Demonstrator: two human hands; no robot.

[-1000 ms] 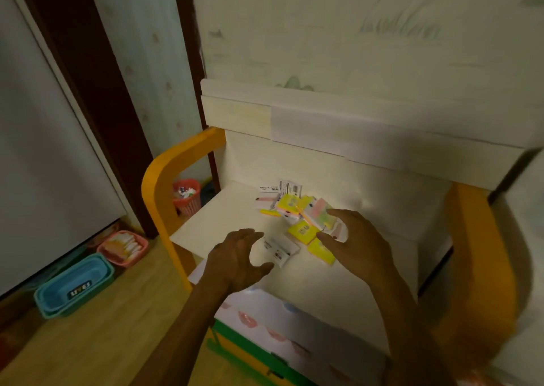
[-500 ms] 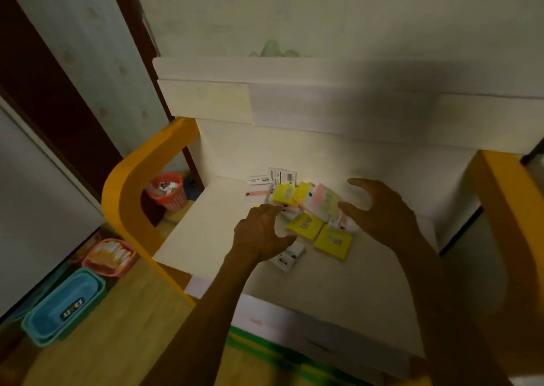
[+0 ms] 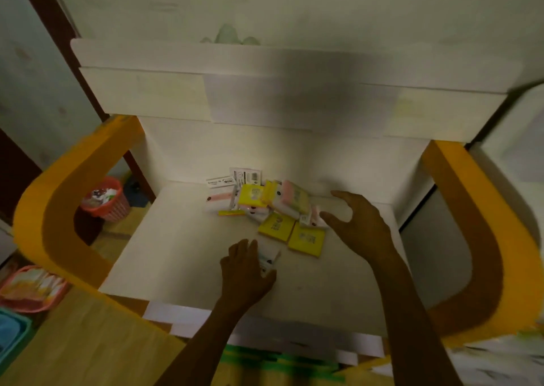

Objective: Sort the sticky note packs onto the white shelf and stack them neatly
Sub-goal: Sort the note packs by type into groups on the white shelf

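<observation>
A loose heap of sticky note packs (image 3: 265, 201) lies at the back of the white shelf (image 3: 182, 247): yellow, pink and white ones, some overlapping. Two yellow packs (image 3: 306, 238) lie flat in front of the heap. My left hand (image 3: 245, 270) rests over a white pack (image 3: 269, 259) nearer the front, fingers curled on its left side. My right hand (image 3: 357, 223) hovers just right of the heap, fingers spread and holding nothing.
Orange curved side frames (image 3: 59, 209) flank the shelf on both sides. An upper white shelf board (image 3: 265, 70) overhangs at the back. On the floor to the left stand a red mesh bin (image 3: 107, 198), a pink basket (image 3: 29, 288) and a blue basket (image 3: 11, 335).
My left hand pulled back from the heap toward the front, onto the white pack. My right hand opened and drew slightly right of the heap. The view shifted closer.
</observation>
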